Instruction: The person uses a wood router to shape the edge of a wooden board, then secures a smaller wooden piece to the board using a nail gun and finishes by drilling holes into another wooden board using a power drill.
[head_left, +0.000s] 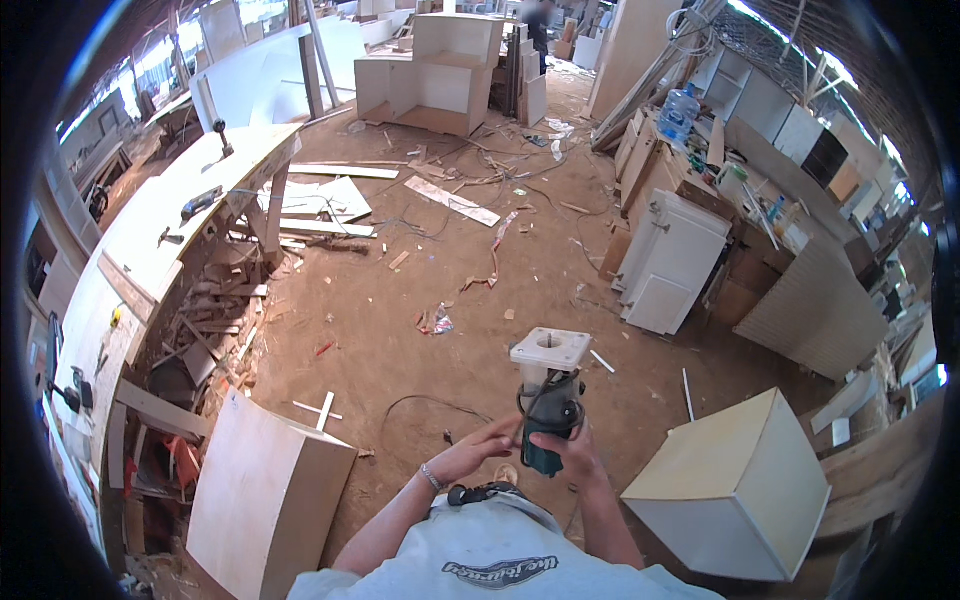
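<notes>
Low in the head view, the right hand [574,448] wraps firmly around 1 dark green, cylindrical power tool [545,405], its square white plate [528,349] uppermost, above the brown floor [365,292]. Beside it, the left hand [482,448] reaches with fingers loosely extended, contact unclear.

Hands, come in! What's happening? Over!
Right hand gripping green-black power tool, white plate on top. Left hand open beside it. Dark cord on floor ahead.
</notes>
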